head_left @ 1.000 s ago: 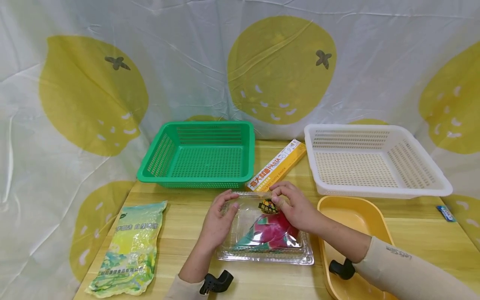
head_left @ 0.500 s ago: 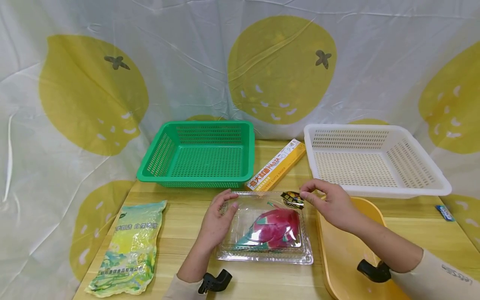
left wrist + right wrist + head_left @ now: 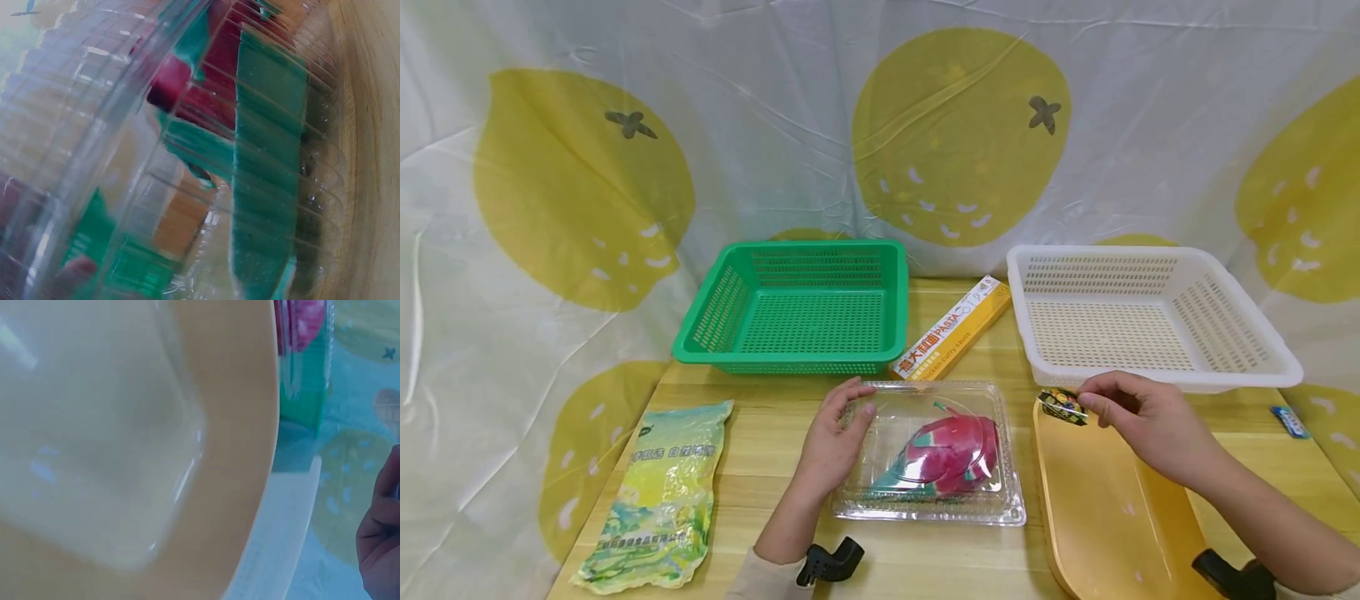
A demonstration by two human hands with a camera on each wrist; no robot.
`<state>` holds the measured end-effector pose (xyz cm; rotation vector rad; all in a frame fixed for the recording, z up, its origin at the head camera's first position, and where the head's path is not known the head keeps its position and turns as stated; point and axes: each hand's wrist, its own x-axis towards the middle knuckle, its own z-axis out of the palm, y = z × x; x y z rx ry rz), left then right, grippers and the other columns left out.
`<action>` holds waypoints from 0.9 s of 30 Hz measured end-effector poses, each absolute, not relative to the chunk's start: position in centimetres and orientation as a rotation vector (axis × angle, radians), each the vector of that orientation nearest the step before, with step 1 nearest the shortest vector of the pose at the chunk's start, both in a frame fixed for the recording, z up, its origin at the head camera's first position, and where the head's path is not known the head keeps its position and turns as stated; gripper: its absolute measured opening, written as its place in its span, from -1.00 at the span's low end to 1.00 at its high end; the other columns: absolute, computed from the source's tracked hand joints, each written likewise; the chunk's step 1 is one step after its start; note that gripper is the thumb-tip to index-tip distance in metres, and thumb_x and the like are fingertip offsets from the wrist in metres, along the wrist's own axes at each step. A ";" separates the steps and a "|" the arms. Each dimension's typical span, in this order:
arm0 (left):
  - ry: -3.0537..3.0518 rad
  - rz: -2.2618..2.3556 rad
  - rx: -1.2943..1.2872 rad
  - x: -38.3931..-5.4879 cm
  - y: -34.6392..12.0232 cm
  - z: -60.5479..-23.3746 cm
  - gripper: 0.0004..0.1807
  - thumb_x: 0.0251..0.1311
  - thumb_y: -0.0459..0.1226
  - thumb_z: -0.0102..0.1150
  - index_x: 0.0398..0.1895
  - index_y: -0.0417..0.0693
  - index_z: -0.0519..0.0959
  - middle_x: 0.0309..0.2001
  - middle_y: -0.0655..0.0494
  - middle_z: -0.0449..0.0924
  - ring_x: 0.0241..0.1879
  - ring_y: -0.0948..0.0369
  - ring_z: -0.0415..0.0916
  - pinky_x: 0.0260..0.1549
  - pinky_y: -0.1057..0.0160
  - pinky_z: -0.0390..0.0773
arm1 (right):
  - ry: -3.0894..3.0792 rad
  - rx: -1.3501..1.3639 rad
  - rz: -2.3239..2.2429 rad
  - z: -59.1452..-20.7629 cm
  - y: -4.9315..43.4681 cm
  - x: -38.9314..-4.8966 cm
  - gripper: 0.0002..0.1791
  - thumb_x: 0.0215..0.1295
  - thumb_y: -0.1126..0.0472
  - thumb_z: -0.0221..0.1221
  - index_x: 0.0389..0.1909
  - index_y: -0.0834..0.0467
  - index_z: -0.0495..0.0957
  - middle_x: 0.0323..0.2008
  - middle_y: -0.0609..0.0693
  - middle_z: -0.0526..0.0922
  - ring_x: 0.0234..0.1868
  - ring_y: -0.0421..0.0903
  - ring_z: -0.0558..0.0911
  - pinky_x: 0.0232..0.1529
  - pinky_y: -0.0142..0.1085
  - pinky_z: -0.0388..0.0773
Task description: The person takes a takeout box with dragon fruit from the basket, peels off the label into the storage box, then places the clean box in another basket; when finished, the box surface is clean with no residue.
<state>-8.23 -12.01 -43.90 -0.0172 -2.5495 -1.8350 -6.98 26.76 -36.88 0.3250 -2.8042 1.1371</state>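
Observation:
A clear plastic clamshell box (image 3: 925,508) with a pink and green dragon fruit (image 3: 951,454) inside lies on the table, lid down. My left hand (image 3: 835,442) rests on its far left corner, thumb and fingers extended over the lid. Off to the right, my right hand (image 3: 1150,425) pinches a black sticker (image 3: 1062,406) with a colourful print between thumb and forefinger. The sticker is over the far end of an orange-yellow tray (image 3: 1112,517), apart from the box. Through the clear wall, the left wrist view shows the dragon fruit's green leaf (image 3: 269,144) close up.
Behind stand a green basket (image 3: 790,360) and a white basket (image 3: 1165,382), with a pasta box (image 3: 951,329) slanting between them. A yellow-green food packet (image 3: 662,492) lies at the left. Far right is a small blue wrapper (image 3: 1290,422). A lemon-print cloth (image 3: 760,125) hangs behind.
My right hand has pulled the sticker off the box's lid and carried it right, over the tray's far end. My left hand and the box have stayed in place.

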 end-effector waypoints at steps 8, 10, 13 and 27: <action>-2.558 -1.824 -0.020 -8.2 -12.0 -43.9 -0.71 0.45 -0.20 0.16 0.17 0.03 0.61 0.51 -0.01 0.31 0.56 -0.16 0.11 0.50 -0.36 0.02 | -2.848 0.231 1.039 -37.9 29.8 -6.6 -0.95 0.44 0.19 0.25 -0.20 0.08 0.64 -0.55 -0.18 0.52 -0.56 -0.26 0.41 -0.61 -0.36 0.26; -2.558 -1.823 -0.024 -8.3 -12.1 -43.9 -0.71 0.46 -0.20 0.16 0.17 0.04 0.61 0.51 0.00 0.31 0.56 -0.16 0.12 0.50 -0.35 0.03 | -2.862 0.198 1.012 -38.3 30.6 -6.5 -0.93 0.45 0.17 0.24 -0.20 0.08 0.64 -0.54 -0.18 0.53 -0.54 -0.27 0.42 -0.59 -0.37 0.27; -2.554 -1.825 -0.029 -8.3 -12.0 -43.9 -0.71 0.45 -0.21 0.16 0.18 0.03 0.61 0.51 -0.01 0.31 0.56 -0.16 0.12 0.50 -0.35 0.03 | -2.885 0.166 0.959 -39.0 31.7 -6.5 -0.90 0.47 0.14 0.22 -0.20 0.09 0.63 -0.53 -0.15 0.55 -0.52 -0.29 0.42 -0.56 -0.39 0.30; -2.556 -1.826 -0.018 -8.2 -12.0 -43.9 -0.71 0.46 -0.21 0.16 0.17 0.02 0.61 0.51 -0.02 0.31 0.56 -0.15 0.13 0.51 -0.33 0.03 | -2.972 0.155 0.867 -40.8 33.8 -6.9 -0.84 0.51 0.07 0.18 -0.19 0.07 0.65 -0.42 -0.09 0.62 -0.47 -0.36 0.40 -0.53 -0.40 0.33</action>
